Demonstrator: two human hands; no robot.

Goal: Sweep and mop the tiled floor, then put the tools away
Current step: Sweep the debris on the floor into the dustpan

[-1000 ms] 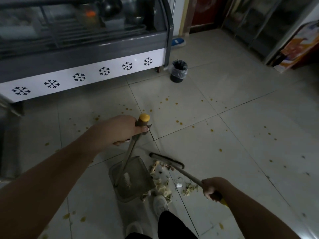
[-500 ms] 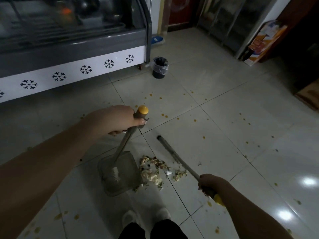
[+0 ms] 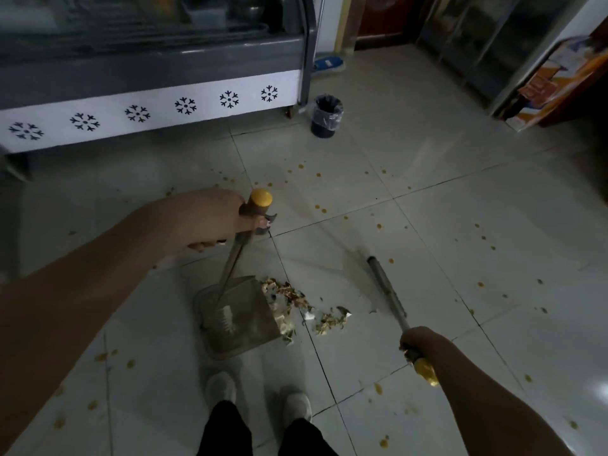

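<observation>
Wide tiled floor point(image 3: 444, 205) spotted w/ orange drips. L arm stretches fwd; left hand point(image 3: 214, 218) has fingers wrapped round dustpan point(image 3: 238, 319) handle under its yellow cap, pan on the floor below them. Right hand point(image 3: 419, 342) is clamped on broom point(image 3: 390, 294) stick nr its yellow end, stick angled fwd past the fingers. Scrap pile point(image 3: 296, 302) lies btwn pan lip & broom.

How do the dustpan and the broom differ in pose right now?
The dustpan rests on the floor against the debris; the broom is right of the debris, apart, blurred. The dustpan's handle rises steeply in the left hand; the broom's slants low in the right hand. Both are yellow-capped.
</observation>
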